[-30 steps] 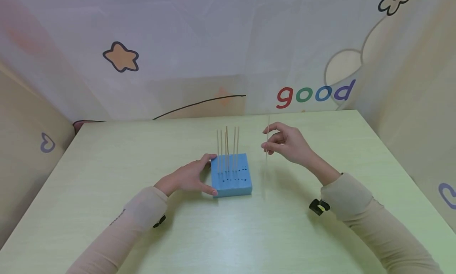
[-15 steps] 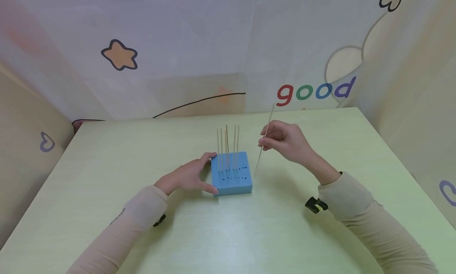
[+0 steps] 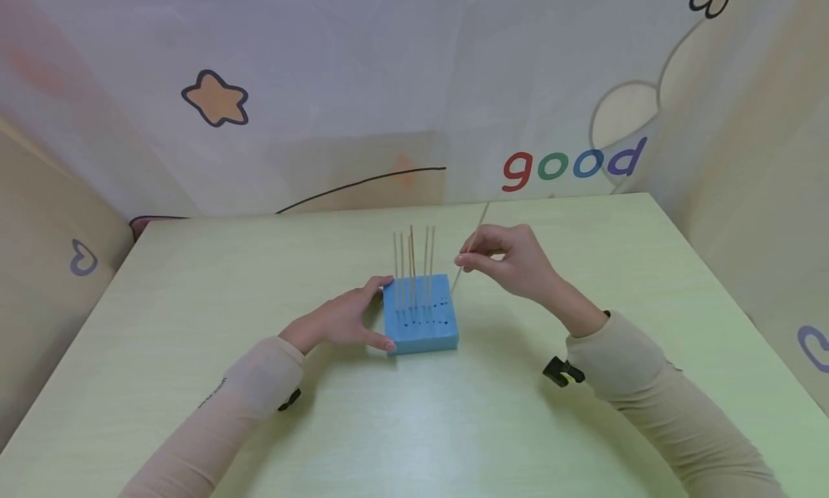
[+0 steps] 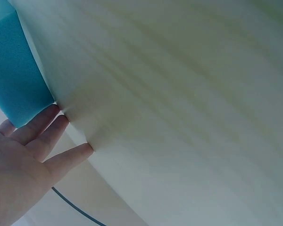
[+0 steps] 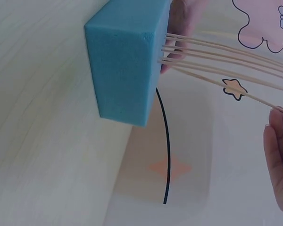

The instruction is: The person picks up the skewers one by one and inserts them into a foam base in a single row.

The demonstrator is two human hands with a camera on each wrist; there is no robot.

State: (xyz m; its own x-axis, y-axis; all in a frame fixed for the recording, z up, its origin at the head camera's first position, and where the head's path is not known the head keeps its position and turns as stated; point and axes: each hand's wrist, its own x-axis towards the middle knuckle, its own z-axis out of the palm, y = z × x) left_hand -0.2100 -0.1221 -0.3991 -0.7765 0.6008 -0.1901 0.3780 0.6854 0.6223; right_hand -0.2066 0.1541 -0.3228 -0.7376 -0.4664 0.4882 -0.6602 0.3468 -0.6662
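A blue foam block [image 3: 424, 346] rests on the table, its top dotted with small dark holes. Several thin wooden sticks [image 3: 426, 268] stand upright in it. My left hand [image 3: 340, 318] holds the block's left side, thumb at the near corner and index finger at the far one. In the left wrist view, the other fingers [image 4: 47, 139] reach the tabletop beside the block [image 4: 19, 66]. My right hand [image 3: 514, 264] pinches another wooden stick [image 3: 482, 217], tilted, its lower end near the block's right edge. Whether that end touches the foam I cannot tell.
The pale wooden table [image 3: 363, 440] spreads around the block. A printed cloth backdrop [image 3: 337, 88] rises behind its far edge, with cloth at both sides. A black clip-like piece [image 3: 563, 372] hangs beneath my right cuff.
My right hand has moved left toward the block, and the stick in it has gone from upright to tilted, its lower end now by the block. My left hand stays in place.
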